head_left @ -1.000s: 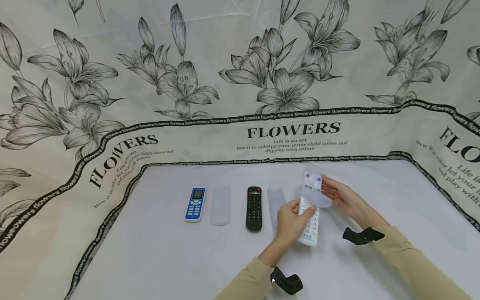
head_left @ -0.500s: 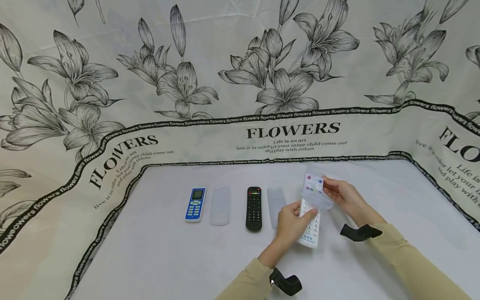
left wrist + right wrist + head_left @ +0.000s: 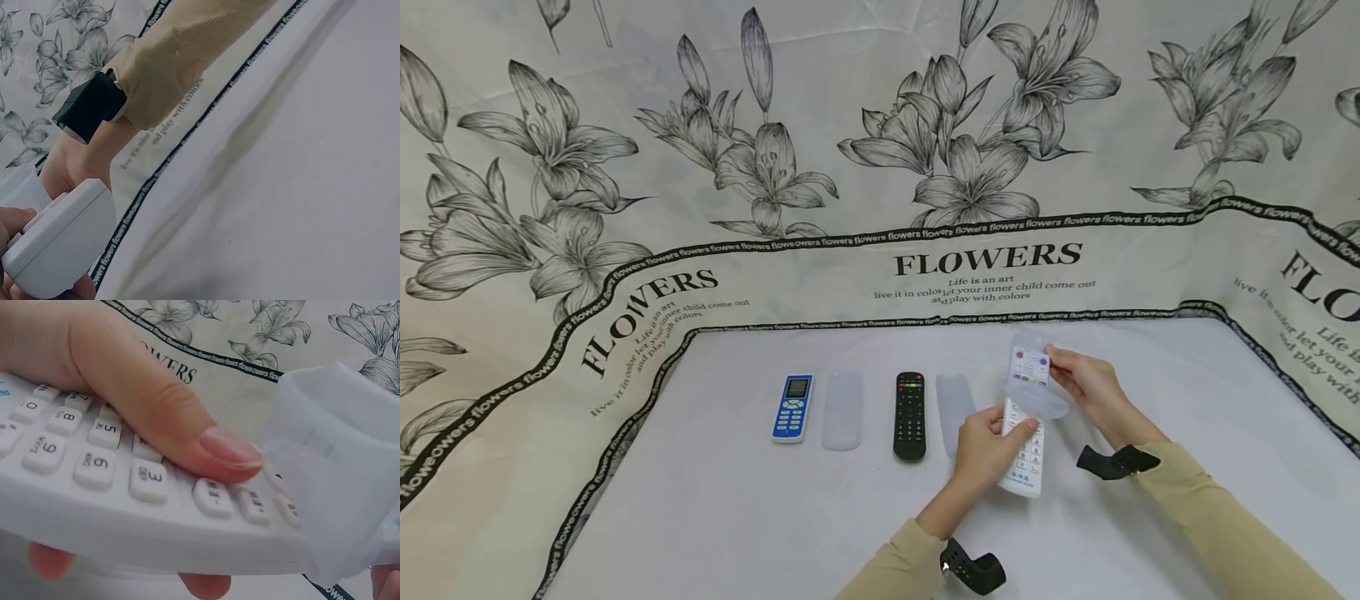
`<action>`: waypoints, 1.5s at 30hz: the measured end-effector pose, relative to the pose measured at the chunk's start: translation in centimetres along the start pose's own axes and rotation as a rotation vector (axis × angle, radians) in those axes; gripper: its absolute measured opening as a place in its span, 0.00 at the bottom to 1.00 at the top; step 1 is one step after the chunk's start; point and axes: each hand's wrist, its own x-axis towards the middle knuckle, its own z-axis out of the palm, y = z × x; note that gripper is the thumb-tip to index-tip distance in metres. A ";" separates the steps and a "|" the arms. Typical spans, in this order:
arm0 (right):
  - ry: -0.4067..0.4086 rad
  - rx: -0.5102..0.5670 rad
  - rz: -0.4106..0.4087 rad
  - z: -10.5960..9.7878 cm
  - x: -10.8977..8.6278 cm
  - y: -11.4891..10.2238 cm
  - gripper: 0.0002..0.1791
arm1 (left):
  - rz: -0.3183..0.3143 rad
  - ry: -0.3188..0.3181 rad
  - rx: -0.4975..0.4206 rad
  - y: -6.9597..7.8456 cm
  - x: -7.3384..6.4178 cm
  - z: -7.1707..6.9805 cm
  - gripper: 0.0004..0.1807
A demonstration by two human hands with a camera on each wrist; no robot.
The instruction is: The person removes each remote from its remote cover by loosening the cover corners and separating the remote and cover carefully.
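A white remote control (image 3: 1026, 462) with rows of buttons is held above the table, tilted away. My left hand (image 3: 985, 454) grips its middle, thumb across the keys and fingers underneath, as the right wrist view shows. Over the remote's far end sits a translucent soft remote cover (image 3: 1037, 400), its mouth folded outward in a loose flap. Coloured buttons show through it. With fingertips at the cover's upper right edge, my right hand (image 3: 1093, 392) pinches it together with the remote's end. The left wrist view shows the remote's near end (image 3: 69, 240).
On the white table (image 3: 737, 517) lie a blue remote (image 3: 792, 408), a translucent cover (image 3: 842, 411), a black remote (image 3: 910, 417) and another translucent cover (image 3: 955, 400), partly behind the left hand. A flower-printed cloth (image 3: 805, 283) rises behind the table.
The white remote and its cover have shifted slightly to the right with the left hand. My right wrist has drifted a little left; both hands keep their grip.
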 end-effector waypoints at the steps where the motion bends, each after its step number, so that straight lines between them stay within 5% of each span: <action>1: -0.001 -0.001 -0.005 0.0 0.0 0.0 0.11 | -0.005 0.001 0.003 0.0 -0.1 0.0 0.16; 13: 0.077 -0.056 -0.014 0.0 0.3 -0.4 0.08 | -0.018 -0.002 0.017 0.0 -0.8 0.4 0.14; 23: 0.052 -0.004 -0.046 -0.5 0.6 -1.4 0.13 | 0.011 -0.020 -0.014 0.4 -1.1 1.0 0.13; 29: -0.058 -0.001 0.015 -0.2 1.2 -0.5 0.12 | 0.013 0.024 0.031 0.2 -0.5 0.5 0.12; 37: -0.347 0.037 0.076 -0.6 1.8 -0.5 0.10 | 0.039 0.012 0.015 -0.1 0.4 -0.6 0.16; 45: -0.378 -0.079 0.176 0.3 2.3 -1.8 0.06 | 0.020 -0.093 0.017 0.1 0.7 -0.8 0.18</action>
